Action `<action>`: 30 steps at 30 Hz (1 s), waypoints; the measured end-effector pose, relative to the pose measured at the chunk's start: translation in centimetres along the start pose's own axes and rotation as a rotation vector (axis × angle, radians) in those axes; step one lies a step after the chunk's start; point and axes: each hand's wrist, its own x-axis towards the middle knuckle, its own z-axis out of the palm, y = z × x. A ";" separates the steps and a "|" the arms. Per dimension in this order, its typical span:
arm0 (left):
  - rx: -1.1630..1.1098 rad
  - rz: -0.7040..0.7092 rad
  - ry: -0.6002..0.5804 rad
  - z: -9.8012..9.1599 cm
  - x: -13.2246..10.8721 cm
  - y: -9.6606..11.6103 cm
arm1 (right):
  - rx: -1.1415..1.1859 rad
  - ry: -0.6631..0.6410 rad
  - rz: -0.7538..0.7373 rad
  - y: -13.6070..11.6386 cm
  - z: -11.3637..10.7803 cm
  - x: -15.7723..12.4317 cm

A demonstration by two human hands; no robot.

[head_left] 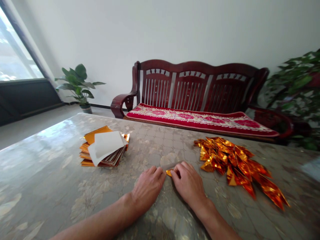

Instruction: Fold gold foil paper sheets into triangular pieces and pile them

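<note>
A small piece of gold foil paper [169, 173] lies low over the table between my hands, mostly covered by fingers. My right hand [188, 182] is closed on it, thumb and index finger pinching its near side. From the other side my left hand [150, 185] meets the paper's left end, its fingers curled and pressed together; their tips are hidden. To the left sits a stack of gold foil sheets [96, 134], with white paper backs [107, 145] facing up on top. A heap of folded gold foil pieces [232, 160] spreads out to the right.
A patterned, shiny cover lies over the table [100, 200]. Behind its far edge stands a dark red wooden bench [190, 86] with a red floral seat cover [200, 118]. Potted plants [78, 83] flank the bench. Clear plastic [311, 168] shows at the right edge.
</note>
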 end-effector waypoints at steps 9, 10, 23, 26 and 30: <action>0.027 0.013 -0.031 -0.6 0.2 0.2 | 0.005 -0.036 0.052 0.0 -0.1 0.3; 0.030 0.014 -0.028 -0.6 0.3 0.2 | -0.003 -0.033 0.052 0.0 -0.1 0.3; 0.077 -0.033 -0.011 -0.1 0.3 0.8 | -0.073 -0.033 0.036 0.0 0.1 0.1; 0.076 -0.036 -0.009 0.0 0.2 0.9 | -0.076 -0.035 0.032 -0.1 0.1 0.1; 0.081 -0.035 -0.020 0.0 0.1 1.0 | -0.088 -0.037 0.022 -0.2 0.1 0.1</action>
